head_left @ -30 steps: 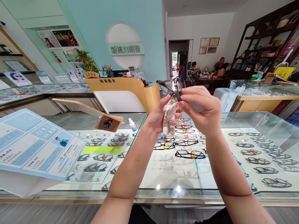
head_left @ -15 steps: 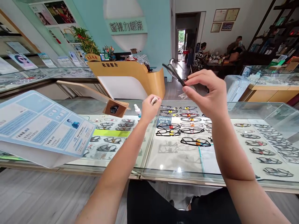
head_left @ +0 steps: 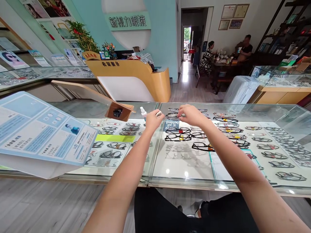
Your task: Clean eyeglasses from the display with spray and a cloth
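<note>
My right hand (head_left: 190,115) is low over the back of the glass counter, fingers bent and pinched at a pair of eyeglasses (head_left: 172,116); its fingertips are partly hidden. To its left, my left hand (head_left: 153,120) is closed around a small whitish thing (head_left: 158,113), of which only a bit shows. Beside that hand stands a white spray bottle (head_left: 143,112). In front of my right hand are rows of dark-framed eyeglasses (head_left: 178,137), several with yellow or red tags. A dark printed card (head_left: 172,125) lies between them.
An open cardboard box (head_left: 119,111) and a large blue-and-white leaflet board (head_left: 48,129) stand on the left. More eyeglasses (head_left: 278,155) fill the case on the right. Beyond are a reception desk (head_left: 160,85), a wrapped suitcase-like block (head_left: 240,92) and two people at a table.
My right hand has come down and left from mid-air, bringing the eyeglasses it held to the counter's back row. My left hand stays closed, slightly lower in view.
</note>
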Motion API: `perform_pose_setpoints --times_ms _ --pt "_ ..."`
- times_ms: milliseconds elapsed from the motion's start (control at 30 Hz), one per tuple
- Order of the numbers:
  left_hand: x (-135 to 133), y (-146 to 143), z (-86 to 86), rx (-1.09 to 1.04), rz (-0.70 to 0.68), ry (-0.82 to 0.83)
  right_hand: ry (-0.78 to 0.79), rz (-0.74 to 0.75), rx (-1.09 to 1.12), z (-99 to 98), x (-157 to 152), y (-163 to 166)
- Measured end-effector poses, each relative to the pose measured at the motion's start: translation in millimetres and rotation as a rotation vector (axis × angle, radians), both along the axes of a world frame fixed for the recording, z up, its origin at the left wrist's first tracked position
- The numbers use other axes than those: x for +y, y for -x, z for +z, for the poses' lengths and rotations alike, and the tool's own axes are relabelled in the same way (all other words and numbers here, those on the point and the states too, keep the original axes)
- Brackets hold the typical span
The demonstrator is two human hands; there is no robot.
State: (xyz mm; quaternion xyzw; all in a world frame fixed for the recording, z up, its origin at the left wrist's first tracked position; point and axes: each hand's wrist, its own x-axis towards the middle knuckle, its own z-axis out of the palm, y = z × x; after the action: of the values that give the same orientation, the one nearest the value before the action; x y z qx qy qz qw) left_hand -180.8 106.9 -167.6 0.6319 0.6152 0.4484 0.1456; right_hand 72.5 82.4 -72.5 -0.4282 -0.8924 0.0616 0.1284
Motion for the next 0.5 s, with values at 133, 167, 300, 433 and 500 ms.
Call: perform_pose_setpoints --times_ms 133,167,300,433,500 --pt "2 1 -3.8 0.013 -0.010 0.027 0.016 -0.004 -0.186 -21.5 10 1" --pt "2 1 -4.3 0.020 -0.016 0.034 0.018 -0.001 -0.205 -25.5 12 1" --pt "4 0 -6.5 0.060 -0.045 0.042 0.025 0.010 -0.288 -34.2 11 4" --pt "6 0 -9.7 0.106 -0.065 0.041 0.044 0.027 -0.350 -35.1 5 9" --pt "7 0 -11.8 0.126 -0.080 0.057 0.061 0.031 -0.371 -35.1 3 11"
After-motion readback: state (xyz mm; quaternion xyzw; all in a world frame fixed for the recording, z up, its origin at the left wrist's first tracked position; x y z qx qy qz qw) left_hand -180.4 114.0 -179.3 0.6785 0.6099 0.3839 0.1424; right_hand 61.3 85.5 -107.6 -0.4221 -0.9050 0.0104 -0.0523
